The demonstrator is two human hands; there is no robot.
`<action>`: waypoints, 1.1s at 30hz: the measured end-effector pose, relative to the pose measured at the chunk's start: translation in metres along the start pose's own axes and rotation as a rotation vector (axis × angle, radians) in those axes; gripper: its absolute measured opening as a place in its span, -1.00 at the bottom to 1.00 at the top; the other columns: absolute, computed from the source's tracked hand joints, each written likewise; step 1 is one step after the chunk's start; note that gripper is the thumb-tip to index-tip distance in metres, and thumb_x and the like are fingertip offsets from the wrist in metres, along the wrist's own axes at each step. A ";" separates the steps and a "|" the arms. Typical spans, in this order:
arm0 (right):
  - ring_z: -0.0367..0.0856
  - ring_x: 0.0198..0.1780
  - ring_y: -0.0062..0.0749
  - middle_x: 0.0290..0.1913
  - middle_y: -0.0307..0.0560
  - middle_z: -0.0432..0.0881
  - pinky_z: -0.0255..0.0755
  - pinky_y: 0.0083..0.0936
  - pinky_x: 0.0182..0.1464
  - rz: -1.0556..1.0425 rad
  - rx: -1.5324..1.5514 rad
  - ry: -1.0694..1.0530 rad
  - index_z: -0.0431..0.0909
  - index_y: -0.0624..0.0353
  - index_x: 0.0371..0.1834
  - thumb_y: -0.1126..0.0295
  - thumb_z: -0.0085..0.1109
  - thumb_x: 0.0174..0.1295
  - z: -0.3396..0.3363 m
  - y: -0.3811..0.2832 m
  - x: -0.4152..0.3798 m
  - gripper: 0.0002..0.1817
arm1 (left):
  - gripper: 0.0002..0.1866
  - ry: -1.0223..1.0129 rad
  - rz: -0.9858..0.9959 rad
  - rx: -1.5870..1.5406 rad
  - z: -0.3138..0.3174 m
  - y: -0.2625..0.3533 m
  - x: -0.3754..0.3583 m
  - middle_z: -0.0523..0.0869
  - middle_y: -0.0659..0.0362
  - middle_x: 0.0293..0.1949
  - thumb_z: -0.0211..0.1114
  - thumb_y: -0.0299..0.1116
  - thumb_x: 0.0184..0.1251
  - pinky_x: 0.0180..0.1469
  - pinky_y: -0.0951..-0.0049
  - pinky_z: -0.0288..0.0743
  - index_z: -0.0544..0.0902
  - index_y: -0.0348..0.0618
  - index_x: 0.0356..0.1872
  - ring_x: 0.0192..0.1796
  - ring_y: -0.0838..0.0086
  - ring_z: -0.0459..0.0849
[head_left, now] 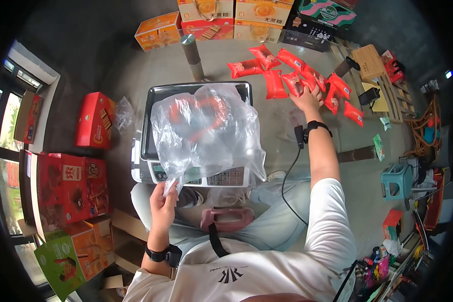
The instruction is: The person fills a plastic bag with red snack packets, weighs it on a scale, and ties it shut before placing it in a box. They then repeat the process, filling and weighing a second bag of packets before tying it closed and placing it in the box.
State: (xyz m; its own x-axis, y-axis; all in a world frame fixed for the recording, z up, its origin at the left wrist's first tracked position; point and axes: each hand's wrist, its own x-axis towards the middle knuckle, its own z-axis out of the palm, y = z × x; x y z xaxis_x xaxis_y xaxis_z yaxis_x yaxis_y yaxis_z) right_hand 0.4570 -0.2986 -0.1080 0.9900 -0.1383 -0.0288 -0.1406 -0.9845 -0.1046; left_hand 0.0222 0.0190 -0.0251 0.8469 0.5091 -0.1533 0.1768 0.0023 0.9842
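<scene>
A clear plastic bag (211, 131) with red things showing through it lies on the tray of a weighing scale (228, 177). My left hand (164, 199) pinches the bag's near left edge, just in front of the scale. At the right, my right hand (307, 98) reaches into a loose group of red packets and touches one red packet (293, 83) with its fingertips; whether the fingers grip it is unclear. Other packets lie around it on the glass table, among them one red packet (275, 84) to its left and another red packet (353, 114) to its right.
Orange and yellow cartons (259, 14) stand beyond the table's far edge. Red boxes (94, 121) are on the left. A dark cylinder (190, 53) shows behind the scale. A black cable (285, 183) hangs by my right arm. A blue stool (396, 181) stands at the right.
</scene>
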 end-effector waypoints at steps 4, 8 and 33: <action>-0.02 0.41 0.10 0.47 0.05 -0.09 -0.10 0.02 0.36 0.021 0.030 -0.012 0.33 -0.11 0.31 -0.31 0.22 -0.11 -0.001 0.009 -0.035 -0.11 | -0.79 -0.032 0.022 -0.034 0.007 -0.003 -0.002 0.50 0.35 -0.51 0.09 -0.41 0.41 -0.48 0.72 0.17 0.57 -0.31 -0.07 -0.52 0.77 0.34; 0.02 0.34 0.10 0.40 0.05 0.02 -0.17 0.01 0.38 0.019 0.076 0.047 0.42 -0.07 0.22 -0.21 0.28 -0.15 0.005 0.015 -0.076 -0.18 | -0.80 -0.079 0.032 -0.112 0.008 -0.012 -0.008 0.50 0.35 -0.51 0.08 -0.43 0.41 -0.48 0.72 0.16 0.57 -0.29 -0.07 -0.53 0.77 0.32; 0.56 0.01 -0.23 0.01 0.01 0.55 0.43 -0.35 0.06 -0.921 0.955 -0.279 0.30 0.27 0.18 0.23 0.40 0.00 -0.105 -0.058 -0.353 -0.30 | -0.63 -0.343 0.283 -0.256 0.005 0.032 -0.041 0.53 0.31 -0.30 0.14 -0.43 0.40 -0.20 0.69 0.33 0.46 -0.27 0.19 -0.30 0.69 0.44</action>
State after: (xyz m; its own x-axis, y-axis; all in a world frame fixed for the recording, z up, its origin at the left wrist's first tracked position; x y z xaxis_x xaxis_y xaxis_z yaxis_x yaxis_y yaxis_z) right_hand 0.1169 -0.2041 0.0124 0.7094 0.6632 0.2384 0.4983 -0.2328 -0.8352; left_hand -0.0040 -0.0059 0.0120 0.9672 0.2090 0.1445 -0.1755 0.1381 0.9747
